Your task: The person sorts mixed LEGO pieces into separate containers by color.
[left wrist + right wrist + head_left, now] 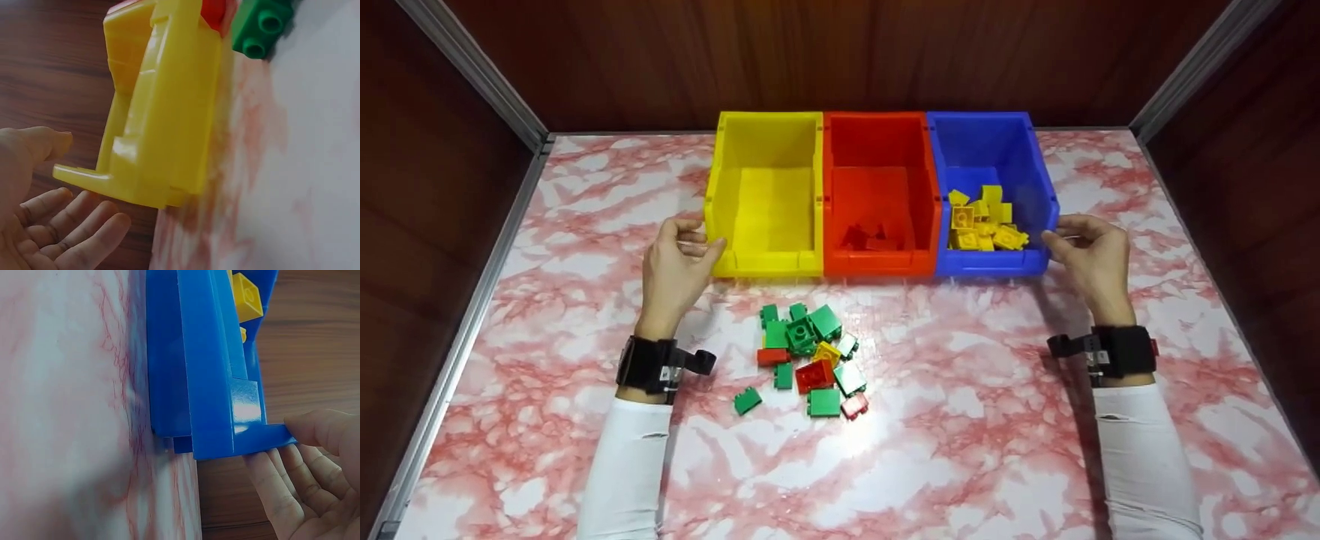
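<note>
Three joined bins, a yellow bin point(767, 264), a red bin point(880, 265) and a blue bin point(992, 262), stand in a row at the table's back. My left hand point(675, 262) is at the yellow bin's outer front corner, its thumb apart from the fingers; the left wrist view shows the thumb off the rim and relaxed fingertips close by the wall. On the other side, my right hand point(1091, 259) pinches the blue bin's side rim, thumb on top and fingers point(275, 489) underneath. Yellow bricks point(1009, 238) lie in the blue bin, several red bricks point(877, 241) in the red one.
In front of the bins lies a loose pile of bricks, mostly green bricks point(824, 403), with red bricks point(815, 376) and a yellow brick point(826, 352) among them. One green brick point(748, 400) sits apart at left. Dark wood panels point(840, 60) wall the table's back and sides.
</note>
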`<state>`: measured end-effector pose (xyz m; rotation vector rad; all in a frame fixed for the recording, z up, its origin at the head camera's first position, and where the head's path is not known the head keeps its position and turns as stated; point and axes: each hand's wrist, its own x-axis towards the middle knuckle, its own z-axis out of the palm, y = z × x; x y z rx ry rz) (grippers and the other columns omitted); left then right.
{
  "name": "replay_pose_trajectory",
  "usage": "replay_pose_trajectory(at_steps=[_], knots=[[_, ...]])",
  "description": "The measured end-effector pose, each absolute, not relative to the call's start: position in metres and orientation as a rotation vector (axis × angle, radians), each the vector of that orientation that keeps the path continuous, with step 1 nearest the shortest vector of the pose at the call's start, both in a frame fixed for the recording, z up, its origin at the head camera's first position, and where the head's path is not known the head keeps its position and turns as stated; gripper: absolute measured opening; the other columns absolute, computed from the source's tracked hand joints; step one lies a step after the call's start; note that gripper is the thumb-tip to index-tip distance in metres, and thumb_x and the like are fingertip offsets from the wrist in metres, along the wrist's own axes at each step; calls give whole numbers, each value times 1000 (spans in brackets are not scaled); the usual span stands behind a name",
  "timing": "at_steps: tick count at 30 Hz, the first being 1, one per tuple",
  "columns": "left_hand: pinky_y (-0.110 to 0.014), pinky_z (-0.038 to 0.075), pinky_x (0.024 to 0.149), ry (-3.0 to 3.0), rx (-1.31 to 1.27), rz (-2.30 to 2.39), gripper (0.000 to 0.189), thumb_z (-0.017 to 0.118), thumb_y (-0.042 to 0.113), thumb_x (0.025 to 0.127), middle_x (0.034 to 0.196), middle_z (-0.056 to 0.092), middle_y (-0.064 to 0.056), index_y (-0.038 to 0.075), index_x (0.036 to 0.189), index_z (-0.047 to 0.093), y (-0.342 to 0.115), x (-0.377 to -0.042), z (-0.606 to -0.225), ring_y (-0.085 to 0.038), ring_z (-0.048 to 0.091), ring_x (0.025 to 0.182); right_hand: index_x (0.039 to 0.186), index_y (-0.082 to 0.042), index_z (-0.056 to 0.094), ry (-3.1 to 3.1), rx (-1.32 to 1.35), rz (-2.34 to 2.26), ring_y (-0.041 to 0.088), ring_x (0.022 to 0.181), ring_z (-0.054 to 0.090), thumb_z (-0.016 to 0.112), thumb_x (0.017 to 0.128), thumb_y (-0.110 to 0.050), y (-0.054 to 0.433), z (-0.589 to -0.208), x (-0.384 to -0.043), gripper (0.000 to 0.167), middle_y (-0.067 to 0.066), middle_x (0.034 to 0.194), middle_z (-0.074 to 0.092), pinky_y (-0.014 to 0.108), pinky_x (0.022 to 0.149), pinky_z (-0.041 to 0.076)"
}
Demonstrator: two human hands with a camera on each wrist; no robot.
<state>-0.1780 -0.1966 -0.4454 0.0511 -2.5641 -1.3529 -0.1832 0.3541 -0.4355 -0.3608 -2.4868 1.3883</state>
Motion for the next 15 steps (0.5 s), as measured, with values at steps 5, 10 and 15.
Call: replay_pose_trajectory(at_steps=[5,10,15], knots=[[-44,58,95,-2596,-70,-1316,57,77,32,96,126,66,-18,2,140,55,-186,-167,-428,-33,66,112,120,-1,75,-2512,-363,1370,-1,74,65,79,95,-14,355,-435,-184,28,-30,81,66,12,67,56],[-50,54,103,-2718,-264,-1200,65,78,36,96,135,63,-20,3,145,53,-173,-154,-408,-37,62,121,122,3,72,-2490,-340,1413,-3,76,65,77,95,-12,356,-436,-185,31,-28,81,67,11,68,57],[-58,46,115,-2817,-451,-1113,78,78,46,94,150,56,-17,10,156,47,-164,-141,-389,-38,54,137,120,3,73,-2466,-326,1427,-4,75,66,78,95,-11,355,-435,-184,30,-27,81,67,11,67,58]])
